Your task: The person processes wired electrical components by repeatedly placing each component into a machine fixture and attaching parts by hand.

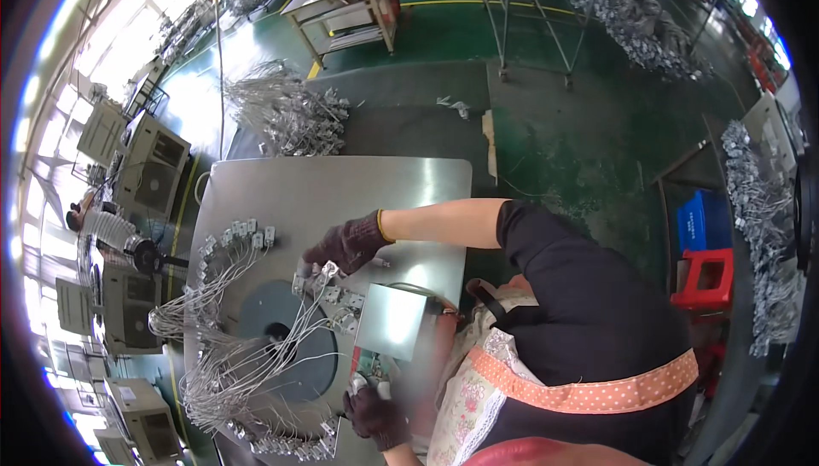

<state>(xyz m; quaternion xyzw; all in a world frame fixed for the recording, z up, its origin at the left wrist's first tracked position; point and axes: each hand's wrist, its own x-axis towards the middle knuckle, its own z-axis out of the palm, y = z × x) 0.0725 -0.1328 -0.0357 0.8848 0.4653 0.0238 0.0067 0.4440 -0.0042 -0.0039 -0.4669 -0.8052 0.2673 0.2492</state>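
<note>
My right hand [345, 246], in a dark knitted glove, reaches over the metal table [409, 178]. Its fingers are closed at a small silver metal piece [328, 271] on the end of thin pale wires. My left hand [374, 415], gloved alike, is closed on a small silver part [359, 382] at the near side of a bench machine; its exact kind is too small to tell. A shiny metal cover [392, 321] tops that machine, between my hands. Bundles of wires [223, 376] with metal end pieces fan around a round grey disc [316, 374] on the table.
More wire bundles [290, 116] lie beyond the table. Loaded racks [614, 14] stand at the upper right. A wooden workbench [341, 10] is further off. A blue bin [705, 220] and red stool [706, 278] are at the right. Several machines [152, 163] line the left side.
</note>
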